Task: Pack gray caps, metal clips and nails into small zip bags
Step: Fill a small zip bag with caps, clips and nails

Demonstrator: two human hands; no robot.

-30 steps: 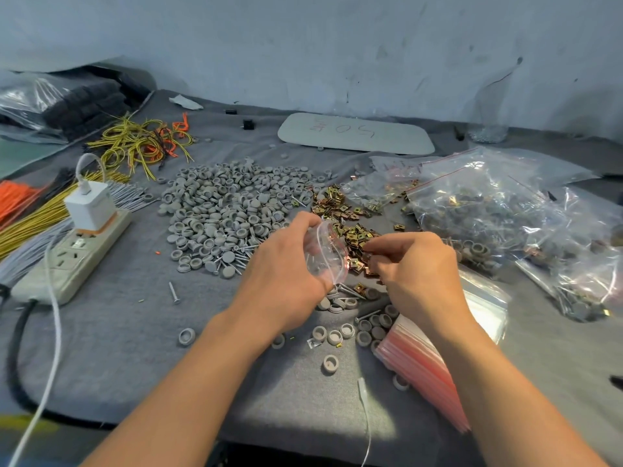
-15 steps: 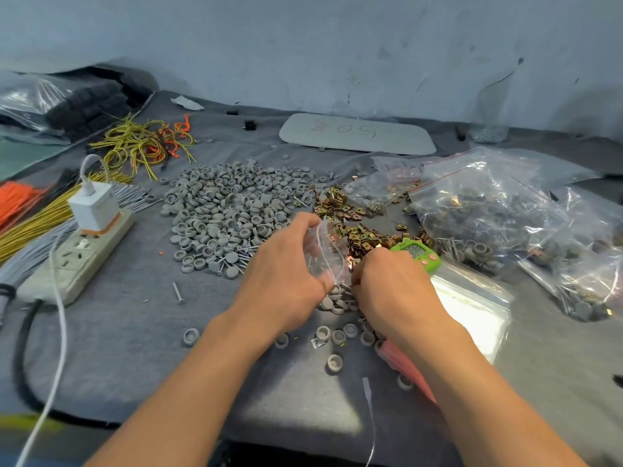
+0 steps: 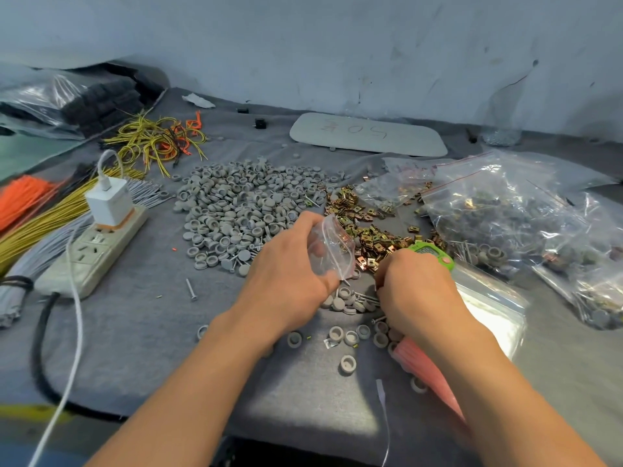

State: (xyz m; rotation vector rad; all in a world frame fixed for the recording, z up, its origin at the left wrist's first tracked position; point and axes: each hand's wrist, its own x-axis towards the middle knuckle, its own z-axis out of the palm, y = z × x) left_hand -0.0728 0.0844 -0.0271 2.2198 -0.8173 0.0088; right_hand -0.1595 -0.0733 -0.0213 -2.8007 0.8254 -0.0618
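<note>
Two hands are at work, and both are mine. My left hand (image 3: 286, 281) pinches a small bag (image 3: 332, 246) near its top and holds it up just above the gray cloth (image 3: 135, 348), with the open end turned toward my right hand (image 3: 416, 288). A second ago my right hand was up by the bag's mouth, close to the shiny clips (image 3: 374, 235). Now it has dropped down to the cloth, right beside the bag, where some nails (image 3: 365, 295) and a few loose caps lie. Its fingers are curled under and I only see its back, so I cannot tell if it has grabbed anything. Since it moved down, a green gadget (image 3: 435, 252) now peeks out behind it. I think the clips part for this bag is done and my right hand is going for nails or caps next. I cannot tell what is already inside the bag, because the plastic shines. The big heap of gray caps (image 3: 242, 203) sits just past my left hand. The empty bags (image 3: 428, 369) lie under my right wrist, and the full bags (image 3: 505, 210) are piled off to the right. The bag is not zipped yet.
</note>
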